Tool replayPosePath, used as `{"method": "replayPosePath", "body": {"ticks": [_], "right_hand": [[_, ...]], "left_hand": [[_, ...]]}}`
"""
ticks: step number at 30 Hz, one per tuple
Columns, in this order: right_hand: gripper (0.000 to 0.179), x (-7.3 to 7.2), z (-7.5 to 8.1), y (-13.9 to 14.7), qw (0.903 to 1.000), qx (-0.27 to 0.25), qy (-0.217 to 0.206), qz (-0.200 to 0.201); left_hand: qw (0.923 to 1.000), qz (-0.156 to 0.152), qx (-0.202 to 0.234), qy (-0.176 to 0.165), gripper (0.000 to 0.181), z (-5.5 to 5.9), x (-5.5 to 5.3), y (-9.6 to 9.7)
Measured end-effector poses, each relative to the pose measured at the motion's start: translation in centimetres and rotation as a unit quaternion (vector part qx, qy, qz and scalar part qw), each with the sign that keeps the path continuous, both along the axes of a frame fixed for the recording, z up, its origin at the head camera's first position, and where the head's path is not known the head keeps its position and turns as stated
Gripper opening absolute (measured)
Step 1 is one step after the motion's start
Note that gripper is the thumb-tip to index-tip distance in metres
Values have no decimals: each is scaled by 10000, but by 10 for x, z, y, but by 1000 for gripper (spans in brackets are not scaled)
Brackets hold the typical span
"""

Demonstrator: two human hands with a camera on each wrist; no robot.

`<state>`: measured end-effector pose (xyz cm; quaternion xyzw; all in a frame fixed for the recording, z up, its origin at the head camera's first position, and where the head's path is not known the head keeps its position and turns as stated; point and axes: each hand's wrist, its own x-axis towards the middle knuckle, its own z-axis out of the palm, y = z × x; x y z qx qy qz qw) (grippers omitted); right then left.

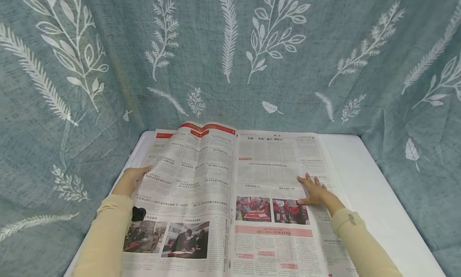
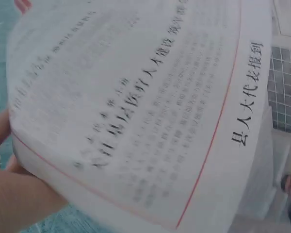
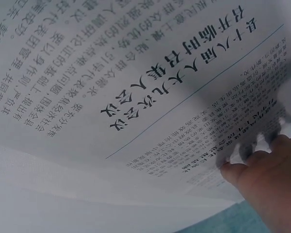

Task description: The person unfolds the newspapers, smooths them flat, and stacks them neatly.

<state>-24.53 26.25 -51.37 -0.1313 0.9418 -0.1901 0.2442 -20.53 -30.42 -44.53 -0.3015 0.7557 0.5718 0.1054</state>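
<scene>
An opened newspaper [image 1: 266,167] lies across the white table, printed in columns with red banners and photos. At the outer edge of its left page [image 1: 187,177], my left hand [image 1: 133,179] pinches the paper. That page bulges up in a soft fold near its top. In the left wrist view the thumb of the left hand [image 2: 24,199] lies along the near face of the lifted sheet, other fingers partly hidden behind it. My right hand [image 1: 315,191] rests with spread fingers on the right page, beside a photo. The right wrist view shows its fingertips [image 3: 228,167] at the print.
The white table [image 1: 363,181] shows along the right side of the newspaper. Behind and at both sides hangs a blue-green cloth [image 1: 201,61] with white leaf patterns. A small black object [image 1: 138,213] sits by the left wrist. More newspaper sheets [image 1: 329,229] stick out beneath the right page.
</scene>
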Motion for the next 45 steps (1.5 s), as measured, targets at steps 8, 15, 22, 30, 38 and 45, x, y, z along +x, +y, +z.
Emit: {"method": "replayPosePath", "body": {"ticks": [8, 15, 22, 30, 38, 45], "right_hand": [[101, 0, -3, -1, 10000, 51, 10, -55], [101, -1, -6, -3, 10000, 17, 32, 34], [101, 0, -6, -2, 10000, 41, 67, 1], [100, 5, -2, 2, 9999, -14, 143, 6], [99, 7, -8, 7, 9996, -16, 278, -16], [100, 9, -11, 10, 9994, 31, 276, -205]], "left_hand": [[9371, 1643, -2929, 949, 32, -9, 8, 1], [9061, 2016, -3297, 1723, 31, -18, 4, 0], [8911, -939, -4231, 1347, 74, -30, 1, 24], [8129, -4608, -3552, 252, 115, -41, 11, 83], [8337, -4470, -3237, -204, 118, -58, 24, 85], [8423, -4431, -3061, -244, 116, -55, 28, 74]]}}
